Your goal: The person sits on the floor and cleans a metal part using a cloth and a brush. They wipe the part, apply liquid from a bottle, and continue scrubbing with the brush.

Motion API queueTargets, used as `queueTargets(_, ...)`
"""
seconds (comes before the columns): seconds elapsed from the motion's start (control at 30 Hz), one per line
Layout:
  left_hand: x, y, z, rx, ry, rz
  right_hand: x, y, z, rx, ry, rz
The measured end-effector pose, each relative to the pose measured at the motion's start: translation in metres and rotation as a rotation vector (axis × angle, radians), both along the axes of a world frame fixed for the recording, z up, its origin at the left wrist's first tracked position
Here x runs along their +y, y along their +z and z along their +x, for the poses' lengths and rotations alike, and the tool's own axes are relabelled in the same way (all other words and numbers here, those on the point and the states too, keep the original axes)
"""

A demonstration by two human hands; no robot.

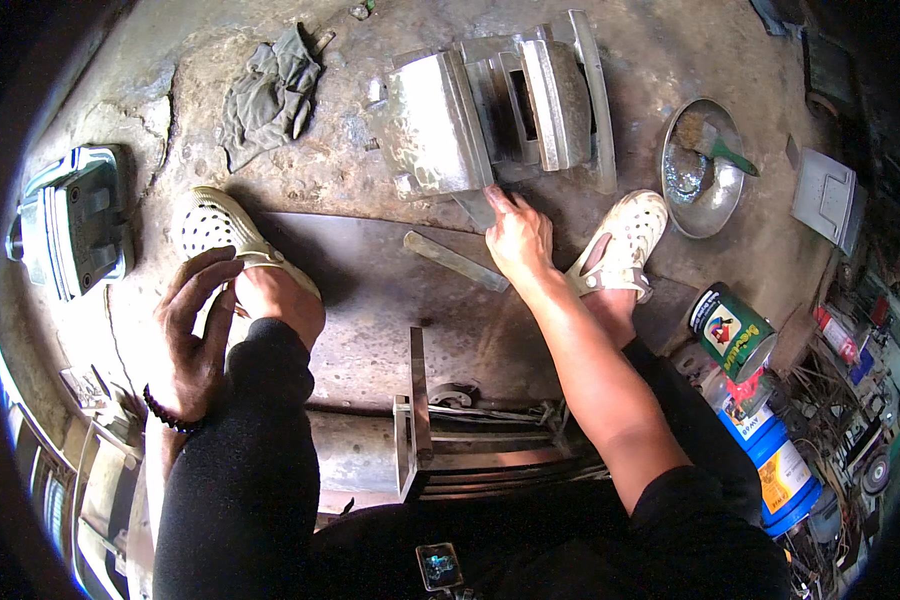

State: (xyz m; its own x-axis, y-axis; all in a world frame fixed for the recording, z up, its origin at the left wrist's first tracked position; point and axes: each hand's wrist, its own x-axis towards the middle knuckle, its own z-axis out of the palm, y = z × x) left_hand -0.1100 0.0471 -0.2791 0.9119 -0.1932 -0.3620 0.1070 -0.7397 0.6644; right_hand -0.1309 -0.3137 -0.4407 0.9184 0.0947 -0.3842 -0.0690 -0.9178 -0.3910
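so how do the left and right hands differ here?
The left hand is in shade by the left clog; the right hand is brightly lit, at the lower edge of the metal housing. The left hand's wrist wears a dark beaded bracelet; the right hand's is bare. Both are ungloved.

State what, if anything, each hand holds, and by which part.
Left hand: nothing visible. Right hand: possibly a thin grey piece, by its right edge; grip unclear.

I observe strong light from the left, a shadow right of the left clog (213, 222), and glare on the metal housing (432, 125). I note dim clutter (865, 400) at right, fisheye bending toward blackened corners, and fair sharpness near centre.
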Motion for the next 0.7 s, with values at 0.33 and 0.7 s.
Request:
queueTargets(0.33, 0.003, -0.002, 0.000, 0.022, -0.013, -0.017, -0.003, -0.013, -0.009, -0.089, 0.024, -0.097)
queueTargets(0.7, 0.002, -0.005, -0.001, 0.017, -0.039, -0.053, -0.008, -0.010, -0.010, -0.018, 0.015, -0.008)
